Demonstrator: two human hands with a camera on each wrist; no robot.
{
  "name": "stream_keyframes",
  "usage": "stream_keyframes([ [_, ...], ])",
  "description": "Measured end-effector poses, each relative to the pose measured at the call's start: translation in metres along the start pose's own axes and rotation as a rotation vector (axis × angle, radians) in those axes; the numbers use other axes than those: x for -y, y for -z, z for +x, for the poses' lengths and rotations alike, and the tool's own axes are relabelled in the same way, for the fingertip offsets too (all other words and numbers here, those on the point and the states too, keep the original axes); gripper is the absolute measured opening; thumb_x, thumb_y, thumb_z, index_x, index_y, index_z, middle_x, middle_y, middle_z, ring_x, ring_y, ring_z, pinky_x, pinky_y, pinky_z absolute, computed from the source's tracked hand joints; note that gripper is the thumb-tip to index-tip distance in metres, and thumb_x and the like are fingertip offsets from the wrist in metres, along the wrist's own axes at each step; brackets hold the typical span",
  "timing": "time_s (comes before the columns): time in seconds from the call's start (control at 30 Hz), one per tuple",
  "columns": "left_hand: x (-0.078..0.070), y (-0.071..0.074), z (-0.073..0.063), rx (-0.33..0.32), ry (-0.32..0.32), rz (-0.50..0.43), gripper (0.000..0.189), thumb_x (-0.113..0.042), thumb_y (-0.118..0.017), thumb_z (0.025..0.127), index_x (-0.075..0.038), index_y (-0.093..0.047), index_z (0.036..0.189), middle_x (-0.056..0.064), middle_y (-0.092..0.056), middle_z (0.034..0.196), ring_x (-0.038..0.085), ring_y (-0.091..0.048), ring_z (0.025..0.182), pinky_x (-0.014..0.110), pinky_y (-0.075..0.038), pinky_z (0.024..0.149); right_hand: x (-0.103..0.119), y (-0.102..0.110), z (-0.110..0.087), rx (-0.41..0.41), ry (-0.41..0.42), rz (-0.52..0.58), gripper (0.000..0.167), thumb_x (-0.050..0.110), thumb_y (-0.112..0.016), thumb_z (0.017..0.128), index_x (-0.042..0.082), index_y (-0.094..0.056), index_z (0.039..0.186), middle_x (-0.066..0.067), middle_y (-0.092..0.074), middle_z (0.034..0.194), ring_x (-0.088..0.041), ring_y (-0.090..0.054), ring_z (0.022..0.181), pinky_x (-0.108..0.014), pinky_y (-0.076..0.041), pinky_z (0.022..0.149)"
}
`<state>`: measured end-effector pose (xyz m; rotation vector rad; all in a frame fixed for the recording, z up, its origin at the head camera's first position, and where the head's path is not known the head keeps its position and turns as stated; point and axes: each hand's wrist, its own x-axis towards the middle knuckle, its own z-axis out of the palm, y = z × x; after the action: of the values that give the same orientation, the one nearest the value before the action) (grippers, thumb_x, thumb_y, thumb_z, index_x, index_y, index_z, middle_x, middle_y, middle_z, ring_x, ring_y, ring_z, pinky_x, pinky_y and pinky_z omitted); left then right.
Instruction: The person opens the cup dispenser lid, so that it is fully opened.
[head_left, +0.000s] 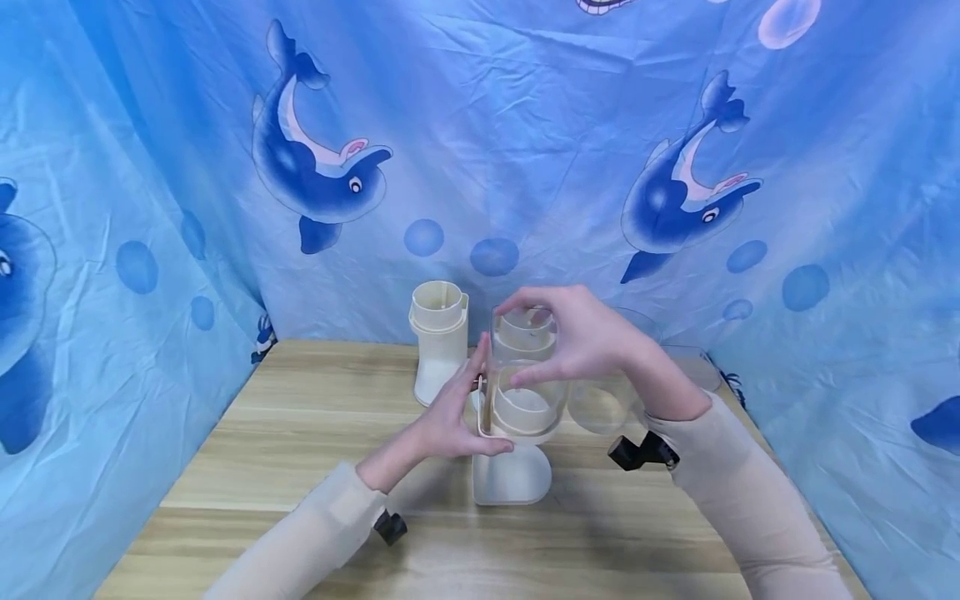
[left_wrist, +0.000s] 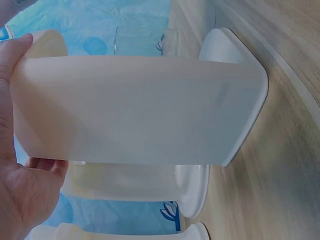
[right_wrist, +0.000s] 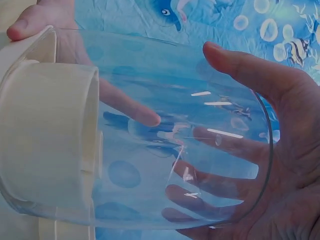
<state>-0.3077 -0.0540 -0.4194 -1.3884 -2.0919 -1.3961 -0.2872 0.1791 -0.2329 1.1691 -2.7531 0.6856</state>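
A cream plastic stand (left_wrist: 140, 110) with a round collar and a flared foot (head_left: 513, 475) is upright on the wooden table. My left hand (head_left: 457, 417) grips the upper part of its back, thumb on one side and fingers on the other. Over the collar (right_wrist: 50, 130) sits a clear container (right_wrist: 135, 165), its lower end around the cream ring. The right hand (head_left: 585, 333) holds this container near its upper end, thumb toward me and fingers seen through the clear wall.
Another cream stand (head_left: 441, 333) is to the left at the back, and a further one (head_left: 525, 340) shows through the clear container. More clear containers (head_left: 600, 408) are on the right of the table (head_left: 300, 467). A blue dolphin curtain (head_left: 487, 167) surrounds the table.
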Motion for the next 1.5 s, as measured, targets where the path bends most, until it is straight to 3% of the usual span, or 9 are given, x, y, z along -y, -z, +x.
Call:
stream_keyframes([
  [0.13,0.000,-0.002,0.000,-0.008,0.004,-0.011,0.150,-0.022,-0.101,0.066,-0.014,0.005,0.172,0.020,-0.057,0.146,0.029,-0.064,0.124,0.038,-0.060,0.099,-0.007,-0.001,-0.006,-0.020,0.003,0.072,0.090,0.043,-0.097,0.076,0.019,-0.055,0.152,-0.001,-0.065,0.148,-0.026,-0.067,0.127,-0.051,-0.059,0.104],
  [0.23,-0.001,-0.005,0.000,-0.027,0.036,-0.019,0.151,-0.021,-0.101,0.064,-0.015,0.003,0.172,0.015,-0.063,0.138,0.028,-0.065,0.122,0.039,-0.061,0.099,-0.021,-0.010,-0.022,-0.126,-0.038,0.230,0.096,0.028,-0.096,0.079,0.019,-0.044,0.159,-0.010,-0.056,0.158,-0.034,-0.061,0.138,-0.056,-0.055,0.111],
  [0.37,-0.003,-0.009,-0.001,-0.075,0.070,-0.011,0.151,-0.022,-0.103,0.061,-0.012,0.000,0.172,0.014,-0.064,0.138,0.028,-0.064,0.124,0.041,-0.061,0.102,-0.045,-0.040,-0.047,-0.247,-0.093,0.440,0.103,0.007,-0.094,0.077,0.014,-0.036,0.163,-0.020,-0.052,0.158,-0.044,-0.057,0.141,-0.059,-0.051,0.113],
  [0.57,-0.010,-0.016,-0.001,-0.112,0.139,0.004,0.159,-0.025,-0.105,0.057,-0.011,0.003,0.171,0.015,-0.063,0.139,0.027,-0.065,0.124,0.040,-0.061,0.101,-0.056,-0.083,-0.059,-0.205,-0.103,0.550,0.108,0.008,-0.095,0.076,0.011,-0.031,0.162,-0.027,-0.054,0.155,-0.043,-0.063,0.135,-0.049,-0.057,0.110],
  [0.7,-0.012,-0.018,-0.002,-0.103,0.201,0.010,0.158,-0.025,-0.105,0.059,-0.017,0.006,0.172,0.016,-0.061,0.146,0.030,-0.062,0.134,0.047,-0.055,0.113,-0.052,-0.091,-0.059,-0.233,-0.089,0.565,0.102,0.005,-0.094,0.077,0.013,-0.034,0.160,-0.026,-0.057,0.152,-0.042,-0.065,0.131,-0.048,-0.061,0.103],
  [0.9,-0.010,-0.010,-0.001,-0.078,0.211,0.028,0.160,-0.025,-0.103,0.058,-0.016,0.009,0.172,0.027,-0.034,0.170,0.046,-0.043,0.152,0.064,-0.039,0.123,-0.042,-0.091,-0.058,-0.239,-0.092,0.531,0.101,0.008,-0.094,0.079,0.013,-0.032,0.159,-0.022,-0.058,0.150,-0.038,-0.066,0.129,-0.050,-0.063,0.098],
  [1.1,-0.008,-0.007,-0.001,-0.081,0.181,0.040,0.161,-0.027,-0.104,0.056,-0.009,0.008,0.171,0.028,-0.035,0.169,0.047,-0.046,0.150,0.064,-0.041,0.122,-0.040,-0.088,-0.055,-0.273,-0.103,0.439,0.101,0.013,-0.099,0.073,0.015,-0.039,0.154,-0.018,-0.063,0.144,-0.035,-0.071,0.120,-0.047,-0.066,0.092],
  [1.23,-0.007,-0.008,-0.003,-0.076,0.178,0.005,0.163,-0.024,-0.104,0.056,-0.012,0.011,0.171,0.028,-0.035,0.169,0.048,-0.045,0.151,0.061,-0.040,0.124,-0.044,-0.088,-0.051,-0.282,-0.106,0.376,0.101,0.021,-0.101,0.069,0.017,-0.043,0.152,-0.016,-0.067,0.139,-0.033,-0.074,0.115,-0.039,-0.067,0.084],
  [1.5,-0.006,-0.007,-0.003,-0.054,0.185,-0.041,0.164,-0.020,-0.103,0.057,-0.015,0.016,0.170,0.027,-0.026,0.173,0.049,-0.038,0.155,0.063,-0.031,0.128,-0.051,-0.091,-0.047,-0.344,-0.056,0.367,0.098,0.026,-0.101,0.067,0.016,-0.049,0.148,-0.014,-0.073,0.133,-0.032,-0.076,0.108,-0.033,-0.067,0.074],
])
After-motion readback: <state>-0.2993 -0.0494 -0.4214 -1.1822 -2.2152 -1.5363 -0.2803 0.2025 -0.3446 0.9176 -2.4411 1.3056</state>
